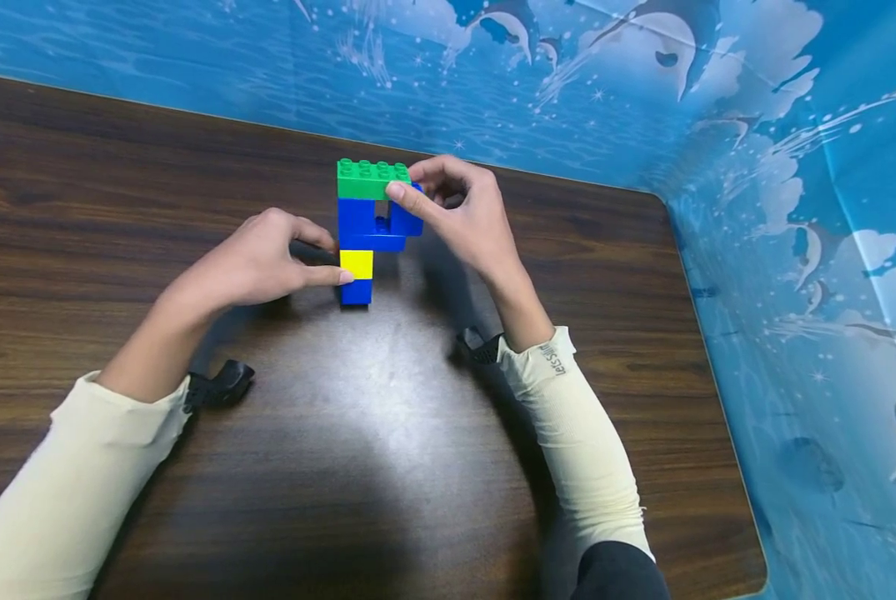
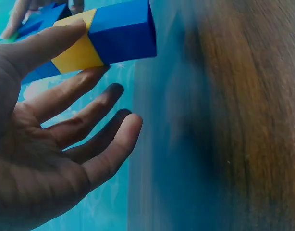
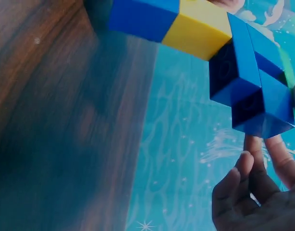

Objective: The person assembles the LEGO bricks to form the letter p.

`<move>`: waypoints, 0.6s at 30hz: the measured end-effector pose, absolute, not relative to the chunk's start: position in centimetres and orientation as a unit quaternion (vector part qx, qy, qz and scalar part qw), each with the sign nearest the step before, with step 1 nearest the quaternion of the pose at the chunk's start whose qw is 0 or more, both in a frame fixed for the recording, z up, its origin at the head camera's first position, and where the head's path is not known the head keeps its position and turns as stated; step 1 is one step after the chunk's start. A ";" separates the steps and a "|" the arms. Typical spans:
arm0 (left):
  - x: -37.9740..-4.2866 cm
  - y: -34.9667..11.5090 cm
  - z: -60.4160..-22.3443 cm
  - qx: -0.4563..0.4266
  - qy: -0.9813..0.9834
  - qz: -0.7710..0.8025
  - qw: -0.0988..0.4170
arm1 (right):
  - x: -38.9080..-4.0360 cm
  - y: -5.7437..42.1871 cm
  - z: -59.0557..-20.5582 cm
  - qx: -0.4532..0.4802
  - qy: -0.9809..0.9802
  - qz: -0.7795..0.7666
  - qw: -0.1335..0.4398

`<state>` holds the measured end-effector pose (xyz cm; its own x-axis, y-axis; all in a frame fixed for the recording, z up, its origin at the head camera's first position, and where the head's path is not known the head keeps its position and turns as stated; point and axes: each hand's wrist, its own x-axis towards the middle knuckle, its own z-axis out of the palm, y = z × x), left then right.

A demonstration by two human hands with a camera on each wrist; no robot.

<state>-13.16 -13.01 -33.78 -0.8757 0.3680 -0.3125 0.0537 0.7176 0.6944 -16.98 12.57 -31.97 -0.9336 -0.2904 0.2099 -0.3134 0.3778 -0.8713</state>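
Note:
A stack of toy building bricks stands upright between the two hands in the head view. From the bottom it has a blue brick (image 1: 356, 292), a yellow brick (image 1: 357, 264), a wider blue brick (image 1: 372, 243), two blue bricks with a gap between them, and a long green brick (image 1: 361, 183) on top. The left hand (image 1: 263, 258) pinches the yellow brick between thumb and fingers, its other fingers spread in the left wrist view. At the upper right, the right hand (image 1: 470, 212) grips the green brick and the right-hand blue brick (image 3: 278, 108), which juts out past the green one.
A dark wood-grain table (image 1: 305, 483) extends under the hands. Behind it and along its right side hangs a blue sheet (image 1: 230, 58) printed with dolphins. A black strap device (image 1: 222, 385) sits at the left wrist, another (image 1: 481, 344) at the right.

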 end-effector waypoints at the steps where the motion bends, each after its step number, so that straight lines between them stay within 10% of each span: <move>1: -13.1 -12.9 -33.7 0.118 0.898 0.359 0.226 | -17.0 12.5 -31.9 0.176 -0.832 0.526 0.011; 18: -12.8 -12.0 -34.9 0.181 0.901 0.319 0.233 | -19.2 12.2 -35.4 0.065 -0.863 0.480 -0.144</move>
<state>-12.77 -12.01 -34.86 -0.8258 0.4749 -0.3040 0.1776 0.7307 0.6592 -19.25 12.16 -35.40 -0.9499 -0.2504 -0.1870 0.0267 0.5312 -0.8468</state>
